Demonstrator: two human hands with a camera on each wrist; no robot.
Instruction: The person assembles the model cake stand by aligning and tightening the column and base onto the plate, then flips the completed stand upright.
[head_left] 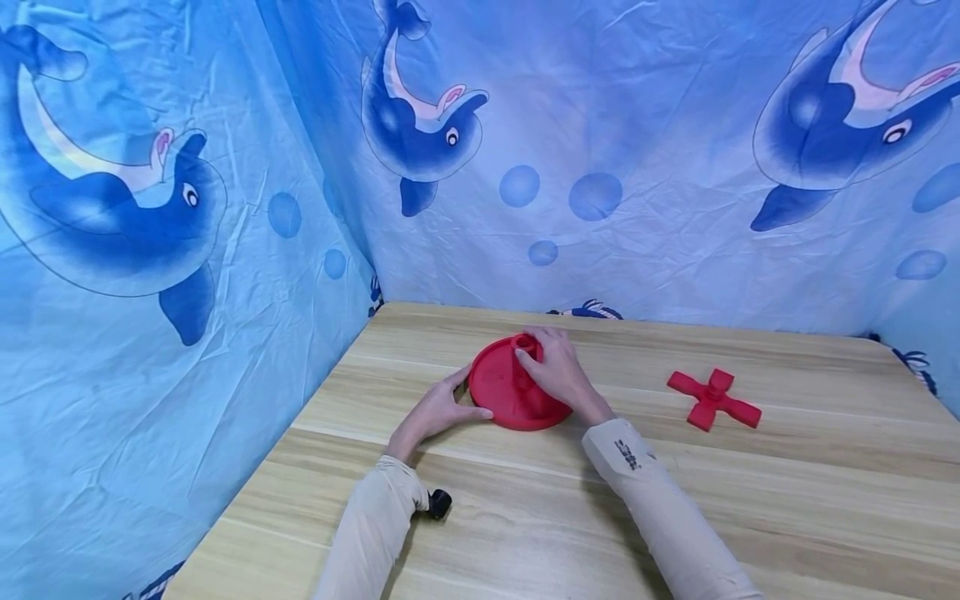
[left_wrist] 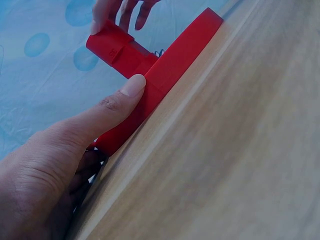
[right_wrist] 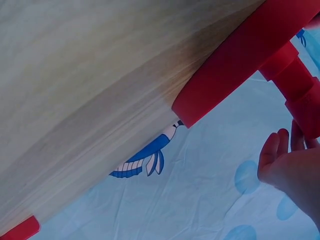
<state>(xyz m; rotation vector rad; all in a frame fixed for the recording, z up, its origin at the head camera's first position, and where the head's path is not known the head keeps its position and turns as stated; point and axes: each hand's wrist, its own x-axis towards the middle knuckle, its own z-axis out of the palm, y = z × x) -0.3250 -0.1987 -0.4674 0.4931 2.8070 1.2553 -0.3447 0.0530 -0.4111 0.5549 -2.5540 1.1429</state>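
On the table a shallow red round base (head_left: 491,383) with a raised rim lies flat. From it stands a red stepped tube (left_wrist: 112,47), upright, its hollow top showing in the head view. My left hand (head_left: 438,408) holds the base at its left side, thumb on the near rim and fingers round the left edge. High on the tube, my right hand (head_left: 561,371) grips it near the open end, with the thumb on the near side. The joint between tube and base is partly hidden by the right hand in the head view.
A red four-armed cross piece (head_left: 716,400) with a short central stub lies to the right on the wooden table (head_left: 525,517). Blue dolphin-printed cloth (head_left: 637,267) hangs behind the table and along its left side. A small black device (head_left: 439,503) sits at my left cuff.
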